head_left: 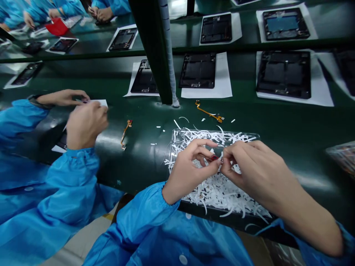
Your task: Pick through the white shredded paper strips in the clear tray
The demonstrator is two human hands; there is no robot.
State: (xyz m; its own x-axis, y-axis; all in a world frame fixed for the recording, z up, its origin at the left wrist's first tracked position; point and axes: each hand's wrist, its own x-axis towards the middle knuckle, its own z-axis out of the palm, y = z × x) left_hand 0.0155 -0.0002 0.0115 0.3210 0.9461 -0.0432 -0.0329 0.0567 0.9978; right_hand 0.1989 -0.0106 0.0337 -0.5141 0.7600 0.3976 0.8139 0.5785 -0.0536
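Observation:
My left hand (pixel 194 162) pinches a small part with a red patch (pixel 214 157), most of it hidden by the fingers; it looks like the end of a flex cable. My right hand (pixel 249 166) meets it there, thumb and forefinger closed at the edge of that part, with a tiny whitish bit between the tips. Both hands are above a clear plastic tray (pixel 216 131) heaped with white paper strips (pixel 219 192). Beyond the tray lies an orange flex cable (pixel 209 112); another flex cable (pixel 126 133) rests to the left.
On my left, a co-worker's hands (pixel 85 123) work over a white sheet. Black tablet housings (pixel 284 74) on white paper line the raised shelf behind. A dark green post (pixel 155 51) rises from the bench. A clear bag (pixel 344 155) sits at the right.

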